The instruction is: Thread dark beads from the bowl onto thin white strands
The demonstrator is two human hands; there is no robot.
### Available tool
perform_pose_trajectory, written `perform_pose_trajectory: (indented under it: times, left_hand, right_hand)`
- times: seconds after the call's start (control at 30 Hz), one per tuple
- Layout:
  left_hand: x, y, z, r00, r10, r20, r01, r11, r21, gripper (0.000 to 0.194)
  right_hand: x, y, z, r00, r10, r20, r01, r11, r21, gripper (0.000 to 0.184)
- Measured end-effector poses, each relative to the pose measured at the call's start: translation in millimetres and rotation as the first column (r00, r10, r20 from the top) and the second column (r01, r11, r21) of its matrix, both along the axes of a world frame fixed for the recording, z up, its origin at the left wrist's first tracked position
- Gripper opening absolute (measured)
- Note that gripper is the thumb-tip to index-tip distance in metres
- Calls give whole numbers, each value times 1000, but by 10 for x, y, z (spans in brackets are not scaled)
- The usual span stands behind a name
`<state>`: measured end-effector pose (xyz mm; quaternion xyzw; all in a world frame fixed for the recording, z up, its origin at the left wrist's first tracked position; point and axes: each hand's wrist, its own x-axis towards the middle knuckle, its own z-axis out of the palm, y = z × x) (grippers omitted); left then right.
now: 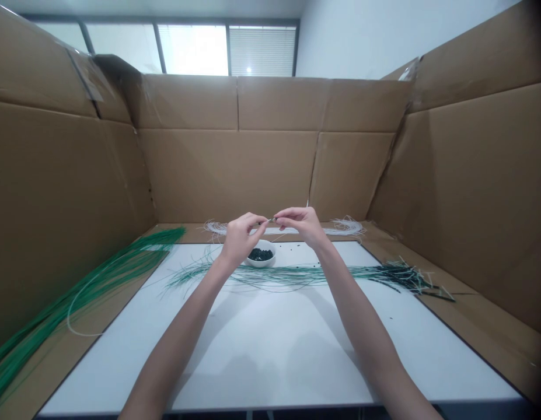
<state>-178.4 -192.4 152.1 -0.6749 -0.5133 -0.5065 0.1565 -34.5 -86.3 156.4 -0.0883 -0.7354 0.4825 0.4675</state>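
Note:
My left hand [241, 239] and my right hand [299, 224] meet in the air above the table, fingertips pinching a thin strand [264, 221]. A tiny dark piece [274, 219] sits on the strand between my fingertips, too small to name exactly. Just below my left hand stands a small white bowl [266, 261] holding dark beads [260, 254]. A long band of thin green strands [296, 273] lies across the white board [270, 350], with dark-tipped ends [401, 277] at its right. Neither hand touches the board.
A green strand bundle [90, 291] lies at the left, and white strand coils [346, 227] lie behind the board. Cardboard walls [226, 175] rise at the back and both sides. Several dark specks dot the white board.

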Motion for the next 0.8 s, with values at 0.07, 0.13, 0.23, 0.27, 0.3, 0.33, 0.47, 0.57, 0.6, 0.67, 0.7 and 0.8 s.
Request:
perform_pose_trajectory:
  times: [0.07, 0.13, 0.23, 0.27, 0.3, 0.33, 0.47, 0.57, 0.6, 0.67, 0.7, 0.8]
  left_hand:
    - [0, 0, -6, 999, 5, -36, -5, 1000, -1, 12]
    - [4, -1, -11, 998, 5, -68, -5, 1000, -4, 13]
    - [10, 3, -14, 996, -1, -89, 1, 1000, 3, 13]
    - [11, 6, -15, 996, -2, -88, 3, 1000, 10, 13]
    - [11, 9, -17, 996, -4, -86, 5, 1000, 18, 12]
    - [11, 12, -18, 997, -6, -83, 9, 1000, 27, 12]
    - [13, 14, -27, 995, -11, -95, 16, 999, 52, 11]
    - [21, 7, -29, 994, -13, -112, 19, 998, 57, 12]
    - [23, 4, -28, 993, -14, -114, 21, 998, 58, 12]
    - [27, 0, -26, 993, -16, -115, 23, 998, 58, 13]
    - [28, -1, -25, 993, -16, -115, 23, 998, 57, 13]
    - [28, 1, -25, 993, -15, -116, 22, 998, 55, 12]
  right_hand:
    - [2, 2, -5, 999, -15, 35, 14, 999, 28, 15]
    - [6, 3, -10, 997, -29, 71, 26, 998, 52, 16]
    - [15, 9, -16, 995, -32, 99, 25, 997, 77, 18]
    - [17, 13, -18, 994, -27, 103, 18, 996, 83, 18]
    - [19, 17, -20, 994, -18, 106, 9, 996, 86, 19]
    - [20, 22, -22, 994, -9, 107, -1, 996, 88, 19]
    - [17, 33, -29, 996, 14, 89, -22, 996, 85, 18]
    - [12, 24, -25, 997, 21, 79, -27, 996, 80, 17]
    - [11, 18, -22, 997, 23, 77, -29, 996, 79, 17]
    - [8, 5, -17, 997, 21, 76, -27, 997, 77, 16]
    - [7, -1, -15, 997, 17, 73, -23, 997, 77, 16]
    - [2, -12, -12, 998, 1, 67, -6, 997, 76, 16]
